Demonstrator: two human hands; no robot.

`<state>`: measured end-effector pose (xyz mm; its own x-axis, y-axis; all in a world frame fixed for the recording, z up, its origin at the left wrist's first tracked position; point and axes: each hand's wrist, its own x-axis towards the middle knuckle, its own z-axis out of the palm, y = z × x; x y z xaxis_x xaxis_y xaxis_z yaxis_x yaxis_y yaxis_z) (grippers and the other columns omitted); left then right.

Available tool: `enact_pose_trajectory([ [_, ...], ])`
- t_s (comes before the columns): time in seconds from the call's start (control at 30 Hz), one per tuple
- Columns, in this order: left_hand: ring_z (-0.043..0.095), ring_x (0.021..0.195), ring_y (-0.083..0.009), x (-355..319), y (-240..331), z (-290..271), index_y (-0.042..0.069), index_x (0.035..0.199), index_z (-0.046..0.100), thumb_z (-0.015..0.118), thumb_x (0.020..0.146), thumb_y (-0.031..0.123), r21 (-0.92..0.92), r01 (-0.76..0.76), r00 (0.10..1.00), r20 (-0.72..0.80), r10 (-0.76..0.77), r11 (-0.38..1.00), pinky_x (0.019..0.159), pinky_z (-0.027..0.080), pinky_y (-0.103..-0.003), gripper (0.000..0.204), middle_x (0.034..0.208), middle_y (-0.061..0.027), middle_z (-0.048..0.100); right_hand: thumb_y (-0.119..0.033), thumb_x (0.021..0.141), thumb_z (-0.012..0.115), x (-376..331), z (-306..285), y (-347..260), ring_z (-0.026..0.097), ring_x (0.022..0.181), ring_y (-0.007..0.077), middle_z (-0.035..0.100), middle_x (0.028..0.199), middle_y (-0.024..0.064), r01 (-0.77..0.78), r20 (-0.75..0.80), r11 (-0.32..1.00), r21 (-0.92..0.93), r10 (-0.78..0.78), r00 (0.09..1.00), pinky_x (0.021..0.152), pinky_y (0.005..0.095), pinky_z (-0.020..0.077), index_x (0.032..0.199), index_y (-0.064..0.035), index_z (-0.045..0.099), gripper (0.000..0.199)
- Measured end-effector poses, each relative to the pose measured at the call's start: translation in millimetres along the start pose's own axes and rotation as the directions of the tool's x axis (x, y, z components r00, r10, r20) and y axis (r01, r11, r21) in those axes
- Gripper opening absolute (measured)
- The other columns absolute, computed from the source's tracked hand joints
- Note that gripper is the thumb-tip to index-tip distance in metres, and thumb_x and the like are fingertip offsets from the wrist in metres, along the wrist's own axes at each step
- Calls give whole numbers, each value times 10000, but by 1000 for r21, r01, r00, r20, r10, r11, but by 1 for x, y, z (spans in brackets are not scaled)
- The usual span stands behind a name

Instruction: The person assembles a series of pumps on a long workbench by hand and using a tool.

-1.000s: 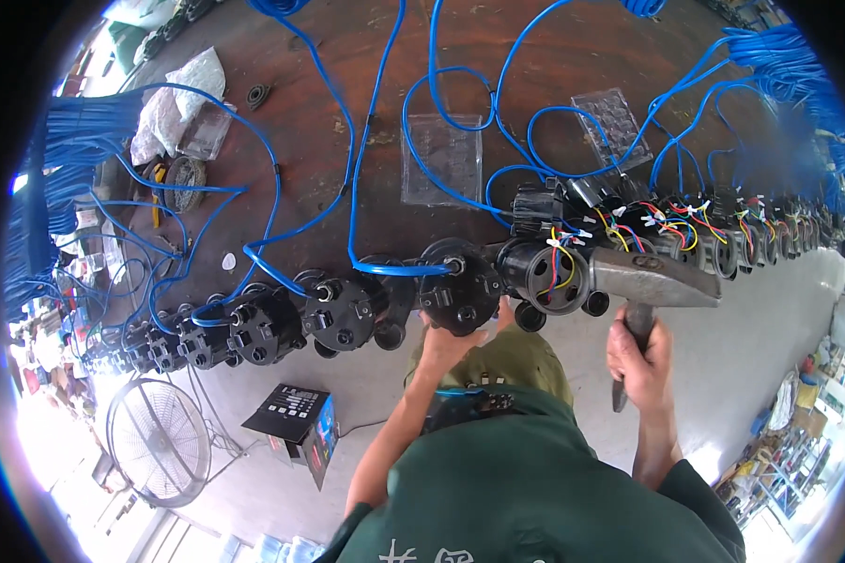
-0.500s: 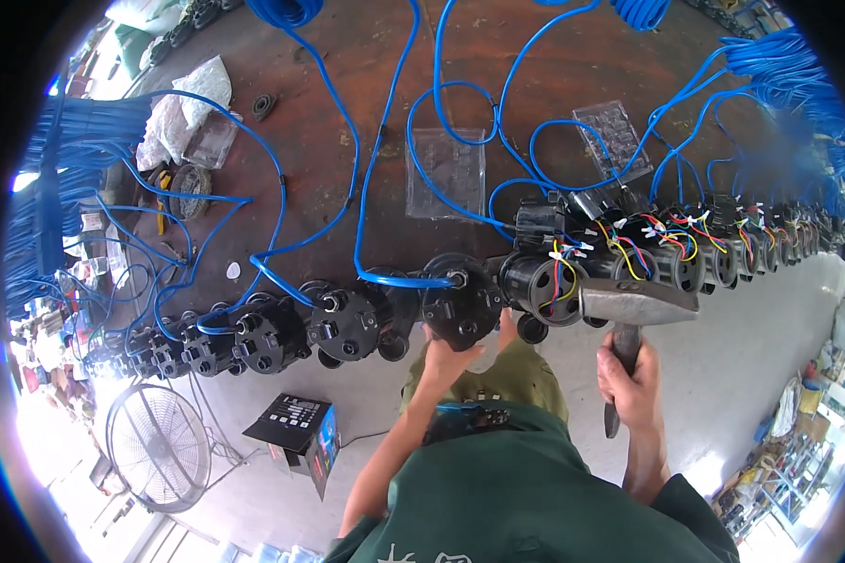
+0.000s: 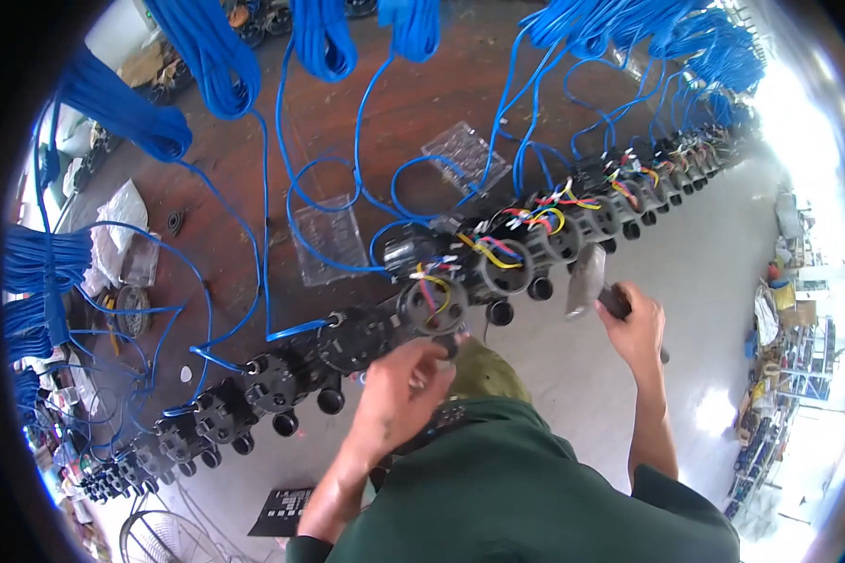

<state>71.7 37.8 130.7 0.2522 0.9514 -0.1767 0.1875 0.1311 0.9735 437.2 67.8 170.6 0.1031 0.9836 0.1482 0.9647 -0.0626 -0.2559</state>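
My right hand (image 3: 637,324) is wrapped around the dark handle of a hammer (image 3: 587,281), its metal head raised to the right of the row of motor housings. My left hand (image 3: 404,394) is at the row, fingers curled by the near side of an open round housing (image 3: 434,308) with red and yellow wires in it. A dark stub shows at its fingertips; whether they grip it is hard to see. Just left of that housing is a black housing with its lid on (image 3: 355,340), a blue cable (image 3: 300,330) running into it.
Open wired housings (image 3: 563,235) continue to the far right, lidded ones (image 3: 223,413) to the left. Bundles of blue cable (image 3: 324,38) lie across the table (image 3: 235,174). Clear plastic trays (image 3: 330,239) rest there. A fan (image 3: 164,540) and black box (image 3: 282,511) are on the floor.
My view has turned, so the row now slants up to the right. My left hand has moved from under the lidded housing to the open one beside it. The hammer head has tipped upright.
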Motion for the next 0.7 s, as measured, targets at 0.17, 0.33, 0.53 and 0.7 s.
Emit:
enact_pose_trajectory([
  [0.17, 682, 728, -281, 106, 6, 0, -26, 1058, 707, 744, 951, 247, 530, 57, 967, -240, 85, 846, 705, 562, -365, 295, 864, -134, 722, -186, 750, 893, 83, 12, 73, 717, 765, 358, 747, 825, 116, 220, 84, 975, -39, -216, 973, 676, 464, 543, 984, -87, 696, 322],
  [0.33, 745, 1002, -408, 193, -41, 1, -77, 1044, 726, 779, 850, 342, 614, 576, 817, -405, -411, 539, 807, 644, -480, 464, 1018, -247, 755, -222, 694, 945, 141, 53, 106, 723, 856, 322, 751, 948, 103, 450, 254, 839, 305, -527, 811, 759, 430, 562, 1034, -63, 720, 437],
  [0.53, 738, 872, -293, 187, -61, -12, -65, 1267, 655, 685, 831, 9, 0, 659, 698, -371, -612, 752, 652, 615, -422, 443, 991, -150, 729, -192, 703, 929, 152, 45, 113, 620, 1071, 315, 682, 1075, 101, 568, 100, 760, 317, -622, 777, 937, 432, 515, 1091, -38, 721, 467],
  [0.7, 674, 1074, -208, 130, -5, 19, -20, 1345, 605, 529, 740, -131, 117, -91, 775, -616, 144, 989, 962, 507, -308, 619, 1141, -151, 715, -208, 881, 852, 136, 27, 41, 700, 1035, 206, 728, 1131, 98, 204, 89, 583, 787, -433, 897, 794, 333, 565, 1177, -38, 723, 366],
])
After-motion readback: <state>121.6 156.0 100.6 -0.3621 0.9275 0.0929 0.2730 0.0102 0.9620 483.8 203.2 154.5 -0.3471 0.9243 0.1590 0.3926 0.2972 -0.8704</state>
